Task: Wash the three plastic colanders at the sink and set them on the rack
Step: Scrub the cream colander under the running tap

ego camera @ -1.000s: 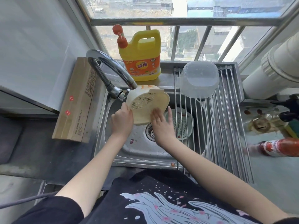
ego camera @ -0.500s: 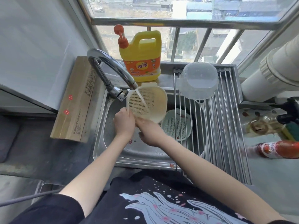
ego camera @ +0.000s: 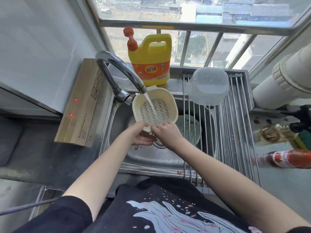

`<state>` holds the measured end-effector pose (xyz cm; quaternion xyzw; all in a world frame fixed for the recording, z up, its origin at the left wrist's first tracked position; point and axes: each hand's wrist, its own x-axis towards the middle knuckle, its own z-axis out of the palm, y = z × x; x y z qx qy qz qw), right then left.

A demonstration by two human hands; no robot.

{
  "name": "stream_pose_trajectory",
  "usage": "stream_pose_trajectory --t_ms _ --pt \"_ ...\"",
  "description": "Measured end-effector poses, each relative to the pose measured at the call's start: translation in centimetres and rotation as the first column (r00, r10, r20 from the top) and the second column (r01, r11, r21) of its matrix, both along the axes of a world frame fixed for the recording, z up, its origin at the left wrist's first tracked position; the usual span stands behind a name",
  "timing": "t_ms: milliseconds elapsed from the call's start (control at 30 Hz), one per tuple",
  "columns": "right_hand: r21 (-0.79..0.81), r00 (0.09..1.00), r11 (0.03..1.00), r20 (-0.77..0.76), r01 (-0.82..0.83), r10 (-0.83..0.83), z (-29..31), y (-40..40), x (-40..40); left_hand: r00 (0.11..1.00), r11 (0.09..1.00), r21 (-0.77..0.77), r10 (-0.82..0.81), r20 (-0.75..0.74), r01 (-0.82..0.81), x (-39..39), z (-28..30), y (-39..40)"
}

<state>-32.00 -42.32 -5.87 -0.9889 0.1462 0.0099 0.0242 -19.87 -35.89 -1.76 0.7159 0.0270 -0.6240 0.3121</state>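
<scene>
Both bare forearms reach up from the lower frame and meet at centre. The left hand (ego camera: 140,135) is cupped palm-up, fingers curled; the right hand (ego camera: 165,132) pinches, knuckles up, just beside it.

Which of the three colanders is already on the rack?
The clear colander, upside down on the rack. The cream colander is held under the tap; the pale green colander lies in the sink beneath the rack's bars.
</scene>
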Motion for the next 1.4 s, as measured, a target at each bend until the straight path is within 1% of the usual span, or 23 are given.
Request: stream_pose_trajectory --t_ms 33,100,167,200,300,367,433,500,533,633,667,733,767,800,833,900,1000,1067,1167,1233,1267,1333,1400 --pt "0.019 1.000 1.000 0.018 -0.002 0.001 0.0 0.1 0.1 0.999 1.000 -0.004 0.004 -0.045 -0.004 0.1 -0.1 0.0" --pt "0.044 1.000 0.999 0.027 -0.013 0.012 0.5 0.1 0.4 0.999 1.000 0.010 -0.001 -0.052 0.002 0.3 -0.2 -0.1" --pt "0.088 0.988 0.996 -0.153 0.006 0.008 0.8 -0.7 0.5 1.000 0.999 0.032 0.024 -0.015 -0.023 0.4 -0.1 0.0" --pt "0.061 0.960 0.998 -0.279 0.015 0.003 0.6 -1.4 0.4 0.998 0.997 0.038 0.068 0.008 -0.068 0.5 -0.2 0.1" --pt "-0.119 0.910 0.987 -0.412 -0.103 0.046 -0.4 -2.9 -0.3 0.987 0.987 0.037 0.152 0.049 -0.154 1.0 -0.8 0.2" --pt "-0.255 0.890 0.960 -0.455 -0.112 -0.017 -0.6 -3.6 -0.2 0.988 0.990 0.047 0.132 0.075 -0.136 1.2 -0.9 0.2" --pt "-0.408 0.837 0.904 -0.533 -0.126 -0.124 0.7 -4.4 0.3 0.993 0.993 0.077 0.081 0.087 -0.088 1.2 -0.6 0.4" --pt "-0.485 0.796 0.855 -0.584 -0.186 -0.158 1.5 -5.2 0.6 0.996 0.995 0.069 0.072 0.058 -0.076 1.1 -0.5 0.7" --pt "-0.492 0.803 0.850 -0.576 -0.187 -0.157 1.7 -5.6 0.6 0.994 0.994 0.048 0.091 0.059 -0.094 1.1 -0.6 0.7" --pt "-0.405 0.821 0.902 -0.559 -0.149 -0.115 1.7 -4.6 0.7 0.982 0.991 -0.009 0.132 0.135 -0.132 1.3 -0.7 0.1" --pt "-0.317 0.834 0.939 -0.547 -0.133 -0.067 1.1 -3.6 0.7 0.976 0.991 -0.017 0.136 0.172 -0.135 1.4 -0.6 -0.2" --pt "-0.036 0.861 0.997 -0.507 -0.064 0.037 -0.2 -1.7 0.2 0.970 0.992 -0.005 0.122 0.211 -0.124 1.4 -0.4 -0.6" --pt "0.084 0.871 0.996 -0.487 -0.026 0.064 -0.2 -1.3 -0.3 0.972 0.994 0.018 0.100 0.212 -0.106 1.3 -0.4 -0.6" --pt "0.141 0.886 0.990 -0.456 -0.019 0.082 -0.2 -1.4 -0.8 0.976 0.995 0.037 0.081 0.201 -0.090 1.2 -0.5 -0.5" --pt "0.125 0.906 0.992 -0.415 -0.035 0.084 0.1 -1.8 -1.2 0.980 0.996 0.042 0.076 0.183 -0.085 1.0 -0.7 -0.3" --pt "-0.080 0.926 0.994 -0.374 -0.075 0.040 0.7 -3.1 -1.6 0.981 0.997 0.047 0.049 0.190 -0.059 0.6 -0.9 0.1" --pt "-0.410 0.860 0.911 -0.481 -0.047 -0.172 1.5 -4.6 -1.3 0.960 1.000 0.027 -0.019 0.280 0.012 0.5 -1.5 0.4" --pt "-0.469 0.857 0.883 -0.466 -0.026 -0.222 1.2 -4.4 -0.6 0.957 0.997 -0.074 0.046 0.285 -0.026 0.5 -1.7 0.3" --pt "-0.341 0.864 0.940 -0.468 0.019 -0.187 0.7 -2.1 0.6 0.945 0.974 -0.199 0.166 0.281 -0.112 0.5 -1.6 -0.6" --pt "-0.148 0.888 0.980 -0.422 0.131 -0.183 0.2 -0.4 0.7 0.938 0.969 -0.215 0.183 0.294 -0.121 0.5 -1.9 -1.0" --pt "-0.030 0.909 0.980 -0.370 0.195 -0.192 -0.1 0.0 0.7 0.937 0.968 -0.219 0.188 0.293 -0.126 0.5 -2.0 -1.1" --pt "0.158 0.958 0.962 -0.218 0.223 -0.186 -0.9 0.1 0.4 0.945 0.953 -0.246 0.234 0.227 -0.177 0.2 -2.1 -1.0" --pt "0.227 0.984 0.959 -0.088 0.169 -0.152 -1.1 -0.2 -0.1 0.952 0.930 -0.289 0.276 0.133 -0.229 -0.3 -2.0 -1.0"
